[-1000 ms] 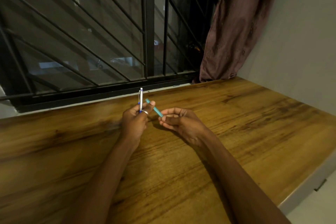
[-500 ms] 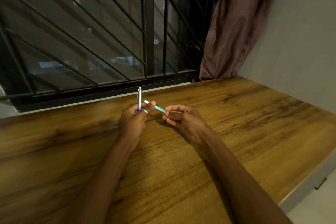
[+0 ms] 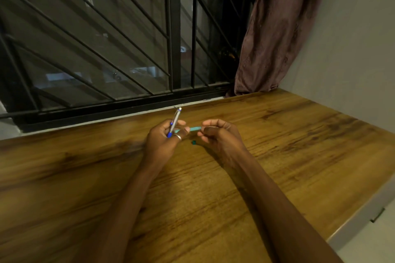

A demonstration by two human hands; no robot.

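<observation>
My left hand grips a silver pen with blue trim, which points up and away toward the window. A ring sits on one of its fingers. My right hand pinches one end of a thin teal pen part that lies level between the two hands; its other end reaches my left fingertips. A small dark teal piece lies on the wooden table just below the hands.
A barred window runs along the table's far edge, with a dark sill. A brownish curtain hangs at the back right beside a grey wall. The table's front right edge drops off.
The teal part has swung from slanted to level and its end now meets my left fingers. The silver pen has tilted to the right. My hands have drawn closer together.
</observation>
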